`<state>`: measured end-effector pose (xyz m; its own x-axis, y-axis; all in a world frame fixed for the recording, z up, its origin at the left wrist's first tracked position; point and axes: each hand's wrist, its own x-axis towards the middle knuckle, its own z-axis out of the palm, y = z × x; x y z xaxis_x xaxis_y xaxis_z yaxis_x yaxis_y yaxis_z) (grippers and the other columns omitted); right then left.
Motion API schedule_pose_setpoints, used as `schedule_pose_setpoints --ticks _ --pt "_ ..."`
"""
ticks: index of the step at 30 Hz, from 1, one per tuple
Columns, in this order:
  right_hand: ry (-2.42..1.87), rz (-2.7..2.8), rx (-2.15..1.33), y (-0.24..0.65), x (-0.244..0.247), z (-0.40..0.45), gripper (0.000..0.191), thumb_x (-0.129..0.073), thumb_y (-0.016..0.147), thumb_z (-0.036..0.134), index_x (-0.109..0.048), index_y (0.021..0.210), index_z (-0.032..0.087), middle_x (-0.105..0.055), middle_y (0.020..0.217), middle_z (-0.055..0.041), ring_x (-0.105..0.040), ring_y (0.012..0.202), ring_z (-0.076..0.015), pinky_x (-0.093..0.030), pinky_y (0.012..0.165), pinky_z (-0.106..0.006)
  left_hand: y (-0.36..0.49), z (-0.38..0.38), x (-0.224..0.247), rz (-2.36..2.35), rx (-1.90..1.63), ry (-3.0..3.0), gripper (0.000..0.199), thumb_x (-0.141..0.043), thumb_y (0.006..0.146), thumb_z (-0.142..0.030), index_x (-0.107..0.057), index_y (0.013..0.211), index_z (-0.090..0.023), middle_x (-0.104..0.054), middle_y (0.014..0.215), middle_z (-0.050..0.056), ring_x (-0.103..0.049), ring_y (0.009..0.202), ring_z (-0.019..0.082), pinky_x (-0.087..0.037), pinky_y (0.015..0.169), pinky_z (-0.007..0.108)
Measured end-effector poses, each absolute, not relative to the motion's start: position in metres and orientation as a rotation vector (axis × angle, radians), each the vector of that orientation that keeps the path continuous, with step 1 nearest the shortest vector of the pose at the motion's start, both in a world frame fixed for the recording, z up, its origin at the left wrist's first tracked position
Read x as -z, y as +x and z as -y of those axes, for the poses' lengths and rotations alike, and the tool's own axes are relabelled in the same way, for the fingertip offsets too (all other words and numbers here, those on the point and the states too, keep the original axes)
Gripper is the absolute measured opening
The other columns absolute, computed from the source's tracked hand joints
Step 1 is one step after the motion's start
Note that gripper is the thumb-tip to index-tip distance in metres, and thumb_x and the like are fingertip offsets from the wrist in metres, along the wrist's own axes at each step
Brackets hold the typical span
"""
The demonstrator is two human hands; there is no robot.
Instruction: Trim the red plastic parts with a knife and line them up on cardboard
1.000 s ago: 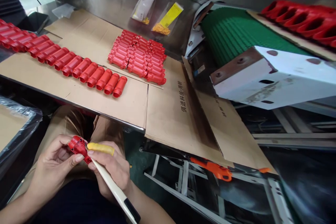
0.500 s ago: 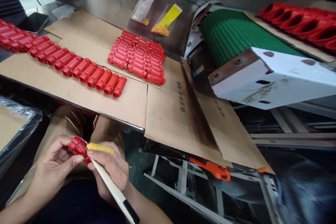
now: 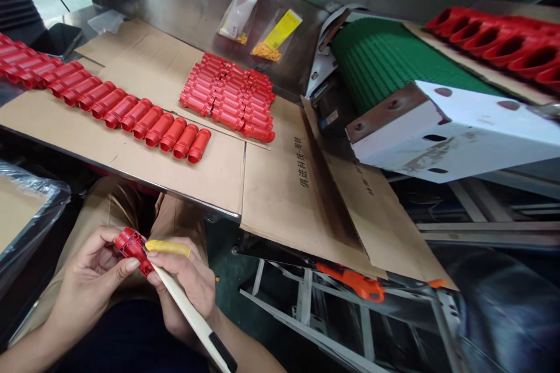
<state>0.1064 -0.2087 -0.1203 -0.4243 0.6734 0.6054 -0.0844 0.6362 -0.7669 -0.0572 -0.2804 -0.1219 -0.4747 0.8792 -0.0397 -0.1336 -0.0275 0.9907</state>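
Over my lap, my left hand (image 3: 98,268) pinches a red plastic part (image 3: 131,245) between thumb and fingers. My right hand (image 3: 188,280) is closed around a long cream-coloured tool (image 3: 186,306) with a black section near its lower end. One of its fingers wears a yellow finger cover (image 3: 168,247). The tool's tip meets the red part's right side, where fingers hide the contact. A slanting row of red parts (image 3: 140,118) lies on the cardboard-covered table (image 3: 175,183). Behind it sits a block of similar red parts (image 3: 230,93).
Two small bags (image 3: 276,38) are by the metal wall. At the right stands a green ribbed conveyor (image 3: 376,58) with red parts (image 3: 507,46) above it. An orange tool (image 3: 354,282) hangs below the table edge. A plastic-lined box (image 3: 26,210) is at the left.
The tool's lower end has shifted slightly right and down. Both hands keep nearly the same hold on the tool and the red part.
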Motion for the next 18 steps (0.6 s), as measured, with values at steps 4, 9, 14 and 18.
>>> schedule_pose_setpoints --ticks 4,9,14,18 --pt "-0.504 1.841 -0.913 0.108 0.119 0.209 0.027 -0.065 0.103 0.011 -0.071 0.129 0.017 -0.081 0.114 -0.0136 -0.078 0.104 -0.0246 -0.069 0.090 -0.041 -0.057 0.279 0.120 -1.466 -1.625 0.790 0.015 -0.091 0.082 -0.025 -0.079 0.090 -0.025 -0.078 0.083 0.000 -0.076 0.074 0.015 -0.065 0.071 0.020" --pt "-0.504 1.833 -0.914 0.109 0.118 0.210 0.026 -0.064 0.103 0.012 -0.071 0.128 0.016 -0.081 0.114 -0.0147 -0.078 0.105 -0.0251 -0.069 0.089 -0.041 -0.056 0.277 0.116 -1.482 -1.620 0.784 0.015 -0.092 0.081 -0.025 -0.079 0.089 -0.026 -0.077 0.082 0.000 -0.075 0.073 0.015 -0.064 0.069 0.019" --pt "-0.521 1.912 -0.926 0.109 0.116 0.205 0.024 -0.065 0.103 0.012 -0.068 0.126 0.018 -0.081 0.113 -0.0137 -0.077 0.106 -0.0259 -0.068 0.092 -0.044 -0.057 0.277 0.118 -1.495 -1.607 0.813 0.013 -0.091 0.082 -0.024 -0.079 0.088 -0.026 -0.077 0.082 -0.001 -0.074 0.073 0.014 -0.063 0.069 0.018" --pt "-0.425 2.039 -0.792 0.112 0.116 0.199 0.021 -0.061 0.104 0.011 -0.066 0.123 0.017 -0.080 0.107 -0.0150 -0.076 0.098 -0.0261 -0.067 0.088 -0.047 -0.057 0.277 0.122 -1.459 -1.610 0.729 0.020 -0.093 0.081 -0.027 -0.078 0.093 -0.027 -0.077 0.084 0.000 -0.075 0.075 0.014 -0.063 0.070 0.019"
